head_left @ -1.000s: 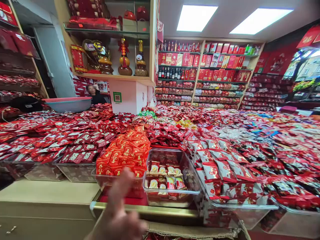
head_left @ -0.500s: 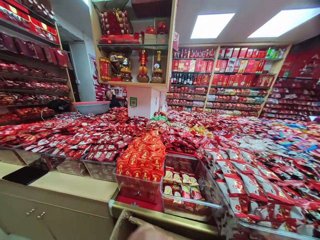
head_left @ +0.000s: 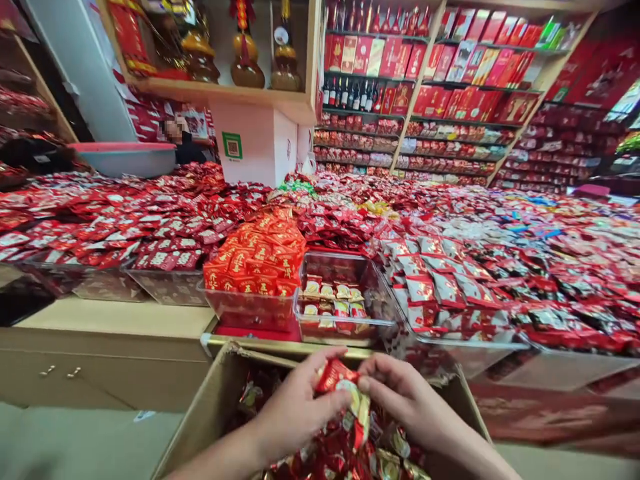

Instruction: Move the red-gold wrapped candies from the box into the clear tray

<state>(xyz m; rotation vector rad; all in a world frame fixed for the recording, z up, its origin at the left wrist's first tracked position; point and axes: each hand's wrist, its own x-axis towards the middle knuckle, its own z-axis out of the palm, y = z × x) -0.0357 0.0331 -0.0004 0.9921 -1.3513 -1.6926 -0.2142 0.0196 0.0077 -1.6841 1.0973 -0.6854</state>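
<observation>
Several red and gold wrapped candies [head_left: 356,399] are bunched between my two hands, above an open cardboard box [head_left: 193,420]. My left hand [head_left: 300,403] is closed around them, its thumb across the front. My right hand [head_left: 400,393] pinches at their right side with curled fingers; its fingertips are partly hidden. Loose wrapped candies [head_left: 325,460] in red and gold fill the box below. Just beyond the box, a clear plastic bin [head_left: 383,320] holds short rows of similar small gold and red packets [head_left: 327,310].
Left of that bin, another bin [head_left: 255,310] is heaped with orange-red packets [head_left: 260,257]. White and red packets [head_left: 445,280] are piled to the right. A wooden display cabinet [head_left: 220,92] overhangs the counter, and a blue-grey basin [head_left: 125,160] stands behind. A person [head_left: 187,143] is at the back left.
The view has tipped down and shifted. The box's inside and both my hands with the wrapped candies now show; before, only a box edge and a blurred bit of hand were visible.
</observation>
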